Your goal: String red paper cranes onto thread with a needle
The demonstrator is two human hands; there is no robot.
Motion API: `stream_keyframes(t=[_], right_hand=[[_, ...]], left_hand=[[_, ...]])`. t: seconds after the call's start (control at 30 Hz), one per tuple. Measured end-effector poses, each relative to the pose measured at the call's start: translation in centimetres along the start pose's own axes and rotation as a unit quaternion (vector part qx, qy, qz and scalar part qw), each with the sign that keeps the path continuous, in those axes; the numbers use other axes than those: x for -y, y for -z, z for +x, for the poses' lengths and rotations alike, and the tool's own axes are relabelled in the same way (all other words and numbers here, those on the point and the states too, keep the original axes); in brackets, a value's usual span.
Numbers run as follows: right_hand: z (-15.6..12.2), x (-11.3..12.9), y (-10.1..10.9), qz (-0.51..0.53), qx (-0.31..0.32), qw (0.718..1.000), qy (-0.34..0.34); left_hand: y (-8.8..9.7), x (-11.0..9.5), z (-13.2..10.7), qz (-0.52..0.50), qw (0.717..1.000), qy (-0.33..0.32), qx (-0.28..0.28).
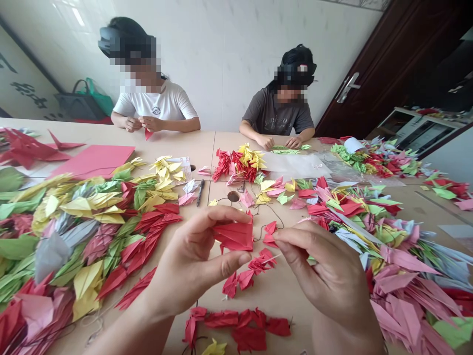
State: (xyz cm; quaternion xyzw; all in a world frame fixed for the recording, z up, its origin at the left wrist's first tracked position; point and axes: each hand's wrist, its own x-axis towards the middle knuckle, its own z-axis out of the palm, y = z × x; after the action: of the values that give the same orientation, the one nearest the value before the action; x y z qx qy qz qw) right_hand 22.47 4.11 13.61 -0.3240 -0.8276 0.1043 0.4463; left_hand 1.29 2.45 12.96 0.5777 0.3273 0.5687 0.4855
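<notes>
Between its thumb and fingers, my left hand (207, 251) grips a red folded paper crane (234, 236), raised above the table. Across from it, my right hand (318, 256) is closed in a pinch. A thin pale needle-like piece (272, 258) juts from near its thumb toward the left; its other end is hidden by the fingers. A small red folded paper (271, 231) shows right beside those fingertips, and I cannot tell whether they touch it. Below the hands lie a short string of red cranes (254, 266) and a row of red folded papers (236, 320).
Heaps of colourful folded paper line the left (92, 212) and right (402, 261). A black pen (200, 192) lies near a table hole (233, 196). Red sheets (96, 160) lie at far left. Two people sit opposite, one in white (155, 106), one in grey (277, 113), handling paper.
</notes>
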Motion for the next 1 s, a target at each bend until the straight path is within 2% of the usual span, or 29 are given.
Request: stream_keyframes(t=[0.17, 0.27, 0.43, 0.57, 0.77, 0.9, 1.0], right_hand=[[-0.1, 0.1, -0.2, -0.012, 0.017, 1.0, -0.01], [0.0, 0.4, -0.4, -0.006, 0.03, 0.999, -0.023], [0.2, 0.9, -1.0, 0.033, 0.036, 0.997, -0.058], [0.1, 1.0, -1.3, 0.037, 0.029, 0.996, -0.076], [-0.1, 0.8, -1.8, 0.07, 0.022, 0.994, -0.086], [-0.2, 0.7, -1.9, 0.082, 0.015, 0.993, -0.089], [-0.2, 0.8, -1.9, 0.085, 0.015, 0.992, -0.094]], left_hand=[[-0.5, 0.2, -0.1, -0.041, 0.998, -0.023, -0.042], [-0.7, 0.1, -0.1, -0.066, 0.996, -0.035, -0.049], [-0.6, -0.4, -0.2, -0.083, 0.996, -0.017, -0.028], [-0.3, -0.3, -0.2, -0.179, 0.984, 0.011, 0.015], [-0.2, -0.1, 0.1, -0.291, 0.956, 0.024, 0.038], [-0.3, -0.1, 0.3, -0.31, 0.95, 0.031, 0.034], [-0.3, -0.1, 0.3, -0.292, 0.956, 0.03, 0.026]])
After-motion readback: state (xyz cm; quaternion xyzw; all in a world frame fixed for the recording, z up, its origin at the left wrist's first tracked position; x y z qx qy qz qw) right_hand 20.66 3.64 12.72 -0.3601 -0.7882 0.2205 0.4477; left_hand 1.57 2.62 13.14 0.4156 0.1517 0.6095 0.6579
